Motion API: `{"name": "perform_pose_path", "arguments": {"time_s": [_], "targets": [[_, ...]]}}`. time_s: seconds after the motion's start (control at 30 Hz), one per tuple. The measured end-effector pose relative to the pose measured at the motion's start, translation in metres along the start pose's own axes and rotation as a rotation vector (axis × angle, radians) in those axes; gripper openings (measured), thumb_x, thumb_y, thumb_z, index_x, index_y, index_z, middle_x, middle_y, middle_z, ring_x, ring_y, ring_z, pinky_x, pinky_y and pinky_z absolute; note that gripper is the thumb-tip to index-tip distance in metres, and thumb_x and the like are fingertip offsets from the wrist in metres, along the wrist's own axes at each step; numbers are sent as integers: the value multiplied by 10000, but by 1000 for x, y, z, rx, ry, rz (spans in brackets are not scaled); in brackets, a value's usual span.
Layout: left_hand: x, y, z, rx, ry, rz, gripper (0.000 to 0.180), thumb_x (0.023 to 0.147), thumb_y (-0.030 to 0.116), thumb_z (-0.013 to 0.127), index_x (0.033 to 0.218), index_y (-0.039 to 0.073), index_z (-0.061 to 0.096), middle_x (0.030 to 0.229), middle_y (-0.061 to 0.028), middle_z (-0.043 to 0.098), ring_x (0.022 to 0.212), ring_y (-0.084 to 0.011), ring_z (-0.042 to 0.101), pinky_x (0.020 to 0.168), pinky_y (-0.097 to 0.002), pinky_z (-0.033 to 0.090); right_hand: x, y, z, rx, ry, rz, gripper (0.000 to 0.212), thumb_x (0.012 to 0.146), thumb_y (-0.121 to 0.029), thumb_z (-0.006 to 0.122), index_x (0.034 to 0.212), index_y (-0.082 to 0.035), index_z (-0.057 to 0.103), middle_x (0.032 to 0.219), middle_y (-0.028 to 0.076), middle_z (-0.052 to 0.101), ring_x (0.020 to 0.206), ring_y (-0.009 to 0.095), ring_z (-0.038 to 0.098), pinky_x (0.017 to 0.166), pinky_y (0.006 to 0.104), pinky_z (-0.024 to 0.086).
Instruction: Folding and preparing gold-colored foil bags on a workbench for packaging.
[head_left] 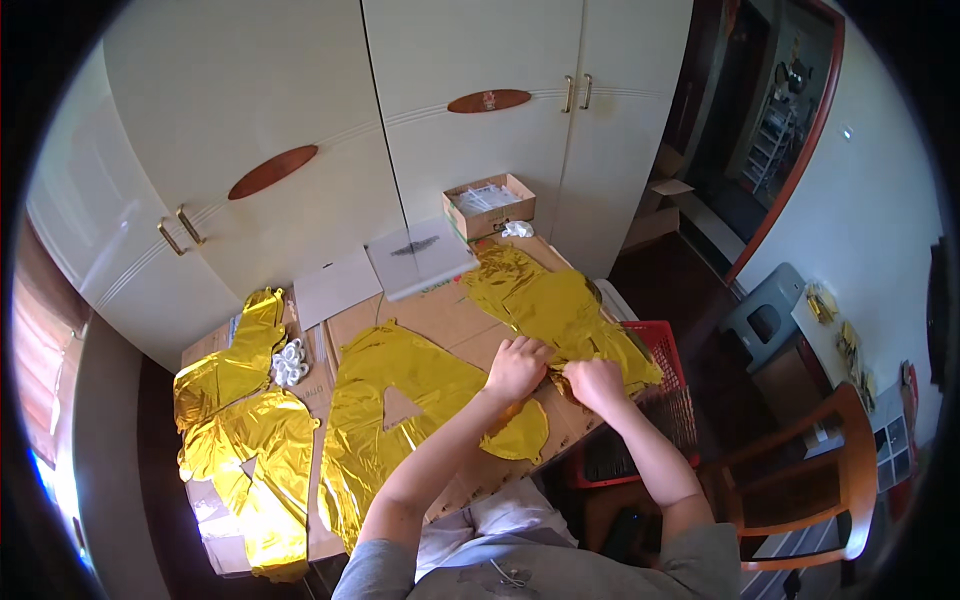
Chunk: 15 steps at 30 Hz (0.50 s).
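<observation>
My left hand (pixel 520 366) and my right hand (pixel 595 383) are close together at the table's right front part. Both are closed on the edge of a crumpled gold foil balloon (pixel 565 308), whose gathered part between the fingers is mostly hidden. The foil spreads from my hands toward the back of the table and also out to the right. Under my left forearm lies a flat gold foil balloon shaped like a letter A (pixel 440 368), partly covered by the arm. A round gold foil piece (pixel 522 432) sticks out below my left hand.
More gold foil balloons (pixel 262 435) cover the table's left end, beside a white coiled bundle (pixel 290 362). A cardboard box (pixel 518 212) of clear packets stands at the back against the cupboard (pixel 500 50). A red plastic basket (pixel 680 400) and a wooden chair (pixel 855 480) are at the right.
</observation>
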<state>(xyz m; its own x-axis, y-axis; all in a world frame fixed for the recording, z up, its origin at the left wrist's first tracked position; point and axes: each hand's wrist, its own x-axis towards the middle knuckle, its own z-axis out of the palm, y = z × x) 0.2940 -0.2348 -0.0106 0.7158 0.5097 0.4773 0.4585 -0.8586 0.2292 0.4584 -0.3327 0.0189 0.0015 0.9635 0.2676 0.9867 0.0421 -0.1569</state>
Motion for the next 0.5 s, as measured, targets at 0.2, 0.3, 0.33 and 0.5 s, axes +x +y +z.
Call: {"name": "perform_pose_path", "arguments": {"time_s": [0.2, 0.3, 0.33, 0.5], "targets": [[-9, -2, 4, -70, 34, -53, 316, 748, 147, 666, 1062, 140, 624, 1014, -45, 596, 986, -229, 571, 841, -385, 431, 15, 13, -5, 292, -93, 177, 235, 717, -294, 792, 727, -82, 692, 684, 112, 659, 620, 286, 635, 577, 392, 477], [-11, 2, -2, -4, 81, 65, 260, 748, 161, 661, 1007, 136, 643, 999, -47, 589, 988, -238, 562, 849, -395, 425, 20, 30, 8, 469, -140, 200, 267, 739, -294, 802, 690, -66, 672, 606, 85, 636, 552, 202, 605, 549, 354, 454], [-13, 2, -4, 22, 75, 90, 239, 749, 167, 658, 985, 134, 649, 1003, -46, 588, 988, -240, 559, 850, -400, 423, 23, 36, 12, 572, -175, 244, 260, 756, -272, 795, 693, -57, 664, 600, 62, 621, 544, 169, 574, 539, 332, 437], [-10, -1, -5, -17, 60, 171, 161, 795, 209, 625, 926, 124, 663, 1022, -53, 611, 1040, -237, 556, 915, -441, 417, 37, 59, 24, 1080, -108, 325, 214, 847, -191, 738, 751, -27, 640, 643, -45, 551, 560, 56, 455, 506, 252, 369]]}}
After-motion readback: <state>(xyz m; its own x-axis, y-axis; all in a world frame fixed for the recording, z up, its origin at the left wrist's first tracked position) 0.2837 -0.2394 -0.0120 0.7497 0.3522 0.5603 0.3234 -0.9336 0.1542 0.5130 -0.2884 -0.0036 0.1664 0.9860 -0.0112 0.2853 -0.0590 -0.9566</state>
